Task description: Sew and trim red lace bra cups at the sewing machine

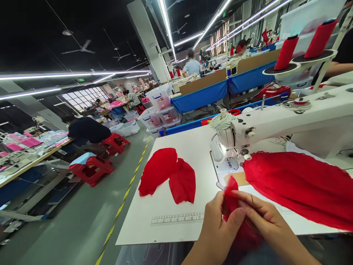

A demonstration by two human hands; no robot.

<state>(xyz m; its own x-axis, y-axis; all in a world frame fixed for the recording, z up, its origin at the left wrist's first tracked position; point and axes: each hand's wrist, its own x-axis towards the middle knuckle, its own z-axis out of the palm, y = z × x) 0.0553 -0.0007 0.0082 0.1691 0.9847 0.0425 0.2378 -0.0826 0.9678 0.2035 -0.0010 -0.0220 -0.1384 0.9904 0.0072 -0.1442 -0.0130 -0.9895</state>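
Note:
Both my hands meet at the front edge of a white sewing table (171,206), pinching a small red fabric piece (231,191). My left hand (217,224) grips it from the left with thumb and fingers closed. My right hand (261,217) is closed over it from the right. Just behind stands the white sewing machine (289,121), its needle area (231,162) a short way beyond the fabric. A heap of red fabric (300,184) lies under the machine arm on the right. Two red cut pieces (168,175) lie flat on the table to the left.
A printed ruler (176,219) marks the table's front. Red thread cones (286,53) stand on the machine's stand at upper right. An aisle with a yellow line (124,195) runs on the left, past red stools (92,169), plastic bins (160,97) and other workers at tables.

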